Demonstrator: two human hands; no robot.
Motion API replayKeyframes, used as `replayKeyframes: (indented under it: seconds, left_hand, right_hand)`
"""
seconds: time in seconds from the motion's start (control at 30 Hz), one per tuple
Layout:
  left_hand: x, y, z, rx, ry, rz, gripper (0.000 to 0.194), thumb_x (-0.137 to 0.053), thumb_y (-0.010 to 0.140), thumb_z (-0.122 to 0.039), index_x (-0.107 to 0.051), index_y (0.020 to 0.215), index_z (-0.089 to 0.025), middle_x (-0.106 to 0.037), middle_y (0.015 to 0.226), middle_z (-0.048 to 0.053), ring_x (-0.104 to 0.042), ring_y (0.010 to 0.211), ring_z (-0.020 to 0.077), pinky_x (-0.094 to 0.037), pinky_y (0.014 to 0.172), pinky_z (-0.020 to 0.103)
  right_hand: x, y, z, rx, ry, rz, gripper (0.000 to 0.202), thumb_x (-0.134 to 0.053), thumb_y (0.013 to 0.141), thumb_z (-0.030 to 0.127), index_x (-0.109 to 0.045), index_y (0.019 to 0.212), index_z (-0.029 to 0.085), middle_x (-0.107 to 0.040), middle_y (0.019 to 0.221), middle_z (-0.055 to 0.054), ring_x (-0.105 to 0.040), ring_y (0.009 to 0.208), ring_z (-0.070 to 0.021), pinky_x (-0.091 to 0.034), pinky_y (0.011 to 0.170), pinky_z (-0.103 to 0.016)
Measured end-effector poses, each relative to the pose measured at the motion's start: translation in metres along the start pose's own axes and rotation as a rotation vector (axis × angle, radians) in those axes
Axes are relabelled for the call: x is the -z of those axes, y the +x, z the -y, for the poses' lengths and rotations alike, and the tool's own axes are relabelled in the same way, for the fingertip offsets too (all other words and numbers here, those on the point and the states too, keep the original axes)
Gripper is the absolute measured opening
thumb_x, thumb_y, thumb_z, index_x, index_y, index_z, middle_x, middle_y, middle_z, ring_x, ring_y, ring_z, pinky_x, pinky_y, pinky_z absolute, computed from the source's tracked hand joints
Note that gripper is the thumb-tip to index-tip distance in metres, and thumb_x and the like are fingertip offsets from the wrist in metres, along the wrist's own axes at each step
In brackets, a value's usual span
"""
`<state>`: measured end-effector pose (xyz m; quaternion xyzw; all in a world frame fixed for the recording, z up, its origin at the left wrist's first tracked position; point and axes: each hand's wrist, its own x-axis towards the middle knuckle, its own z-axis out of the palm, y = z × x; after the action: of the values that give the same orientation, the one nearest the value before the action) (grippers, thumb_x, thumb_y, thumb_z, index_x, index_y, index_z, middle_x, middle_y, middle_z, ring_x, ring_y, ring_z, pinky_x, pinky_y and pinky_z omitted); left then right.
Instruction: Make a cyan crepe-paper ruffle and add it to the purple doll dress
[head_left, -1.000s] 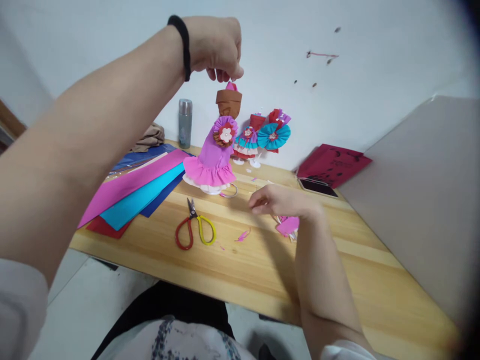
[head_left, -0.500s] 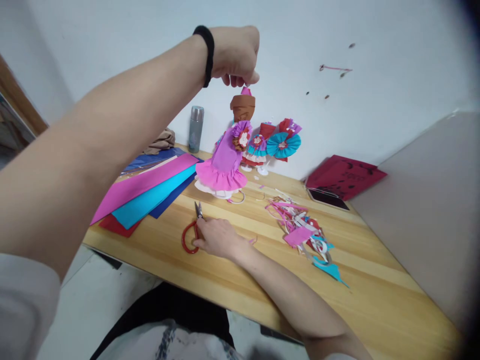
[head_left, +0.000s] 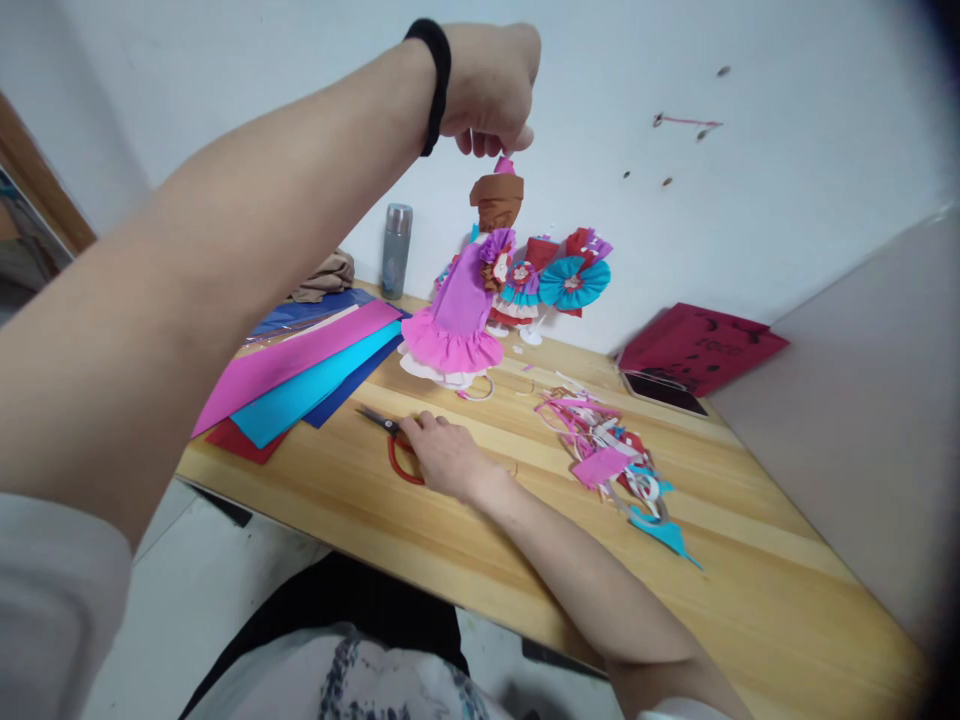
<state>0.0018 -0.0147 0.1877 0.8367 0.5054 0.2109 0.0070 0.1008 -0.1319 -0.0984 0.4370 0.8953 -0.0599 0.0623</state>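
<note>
Raised before the wall, my left hand (head_left: 495, 85) is closed, its fingertips pinching the pink top of a paper doll (head_left: 457, 292). The doll has a brown paper hat, a purple body with a flower, and a ruffled pink and white skirt. My right hand (head_left: 448, 455) lies low over the table, its fingers on the red handle of a pair of scissors (head_left: 390, 427). The scissors' blades point left, and the hand hides part of the handle.
Folded coloured paper (head_left: 289, 370) lies at the left, with a grey bottle (head_left: 395, 255) behind. Other paper dolls (head_left: 574, 285) stand near the wall. A heap of paper scraps (head_left: 604, 460), a phone (head_left: 664, 393) and a red bag (head_left: 701, 350) are to the right.
The scissors have turned so their blades point left, and my right hand has moved slightly right with them. My left hand still holds the doll up; the whole view has shifted a little.
</note>
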Motion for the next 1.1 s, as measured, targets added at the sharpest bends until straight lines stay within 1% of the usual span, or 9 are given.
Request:
replayKeyframes:
  seconds: [0.2,0.3,0.37,0.47,0.57,0.7,0.8,0.93,1.1]
  left_hand:
    - [0.001,0.002,0.003,-0.012,-0.035,0.013,0.039,-0.061,0.082,-0.021,-0.072,0.112,0.002,-0.070,0.104,0.019,-0.067,0.100,0.0305,-0.050,0.087,0.044]
    - [0.002,0.000,0.003,-0.019,-0.060,0.021,0.040,-0.061,0.083,-0.021,-0.071,0.114,0.001,-0.069,0.107,0.019,-0.067,0.102,0.0303,-0.049,0.088,0.044]
    - [0.004,-0.001,0.003,-0.018,-0.068,0.020,0.041,-0.060,0.083,-0.020,-0.070,0.117,0.002,-0.069,0.107,0.019,-0.066,0.104,0.0311,-0.049,0.088,0.045]
    - [0.008,-0.003,0.003,-0.024,-0.074,0.012,0.041,-0.059,0.084,-0.019,-0.069,0.118,0.001,-0.068,0.105,0.018,-0.066,0.106,0.0320,-0.048,0.088,0.044]
    - [0.011,-0.004,0.007,-0.060,-0.088,0.002,0.040,-0.059,0.082,-0.019,-0.070,0.116,0.000,-0.068,0.102,0.016,-0.066,0.104,0.0299,-0.048,0.084,0.039]
    - [0.014,-0.002,0.016,-0.172,-0.155,-0.015,0.039,-0.061,0.079,-0.020,-0.071,0.110,0.002,-0.066,0.094,0.016,-0.064,0.091,0.0228,-0.047,0.082,0.034]
    - [0.015,-0.004,0.020,-0.212,-0.196,-0.024,0.041,-0.061,0.078,-0.022,-0.071,0.110,0.002,-0.065,0.091,0.014,-0.061,0.088,0.0203,-0.046,0.083,0.034]
    - [0.017,-0.008,0.024,-0.209,-0.219,-0.048,0.043,-0.061,0.078,-0.021,-0.069,0.114,0.002,-0.065,0.096,0.013,-0.061,0.095,0.0221,-0.045,0.087,0.036]
    - [0.019,-0.002,0.034,-0.293,-0.245,-0.063,0.040,-0.063,0.077,-0.022,-0.070,0.108,0.001,-0.064,0.088,0.010,-0.058,0.085,0.0161,-0.045,0.085,0.034]
  right_hand:
    - [0.002,0.000,-0.001,0.009,0.017,0.018,0.049,-0.050,0.086,0.016,-0.049,0.134,0.015,-0.063,0.116,-0.019,-0.068,0.096,-0.0286,-0.052,0.076,-0.037]
    - [0.004,-0.001,-0.004,0.007,0.017,0.006,0.044,-0.046,0.088,0.016,-0.051,0.131,0.013,-0.066,0.109,-0.019,-0.068,0.096,-0.0294,-0.051,0.076,-0.037]
    - [0.005,0.000,-0.006,0.007,0.012,-0.002,0.045,-0.047,0.086,0.015,-0.052,0.130,0.013,-0.067,0.109,-0.019,-0.067,0.097,-0.0306,-0.050,0.076,-0.038]
    - [0.005,0.001,-0.006,0.020,0.013,-0.004,0.052,-0.052,0.080,0.014,-0.051,0.132,0.015,-0.067,0.111,-0.018,-0.067,0.098,-0.0307,-0.050,0.077,-0.038]
    - [0.004,0.002,-0.006,0.059,0.023,-0.006,0.055,-0.053,0.079,0.016,-0.050,0.134,0.019,-0.067,0.113,-0.016,-0.067,0.099,-0.0297,-0.049,0.078,-0.037]
    - [0.002,0.002,-0.005,0.095,0.007,-0.011,0.048,-0.055,0.081,0.020,-0.054,0.129,0.020,-0.067,0.114,-0.016,-0.066,0.100,-0.0301,-0.049,0.078,-0.037]
    - [0.001,0.003,-0.004,0.104,-0.007,-0.024,0.044,-0.053,0.084,0.023,-0.054,0.128,0.018,-0.067,0.115,-0.017,-0.066,0.101,-0.0301,-0.049,0.078,-0.037]
    - [0.001,0.003,-0.002,0.105,-0.008,-0.032,0.042,-0.052,0.085,0.025,-0.055,0.126,0.017,-0.066,0.116,-0.017,-0.066,0.101,-0.0304,-0.049,0.078,-0.037]
    - [0.000,0.004,-0.002,0.112,-0.021,-0.035,0.045,-0.054,0.083,0.024,-0.055,0.127,0.018,-0.067,0.115,-0.017,-0.067,0.098,-0.0303,-0.049,0.075,-0.036]
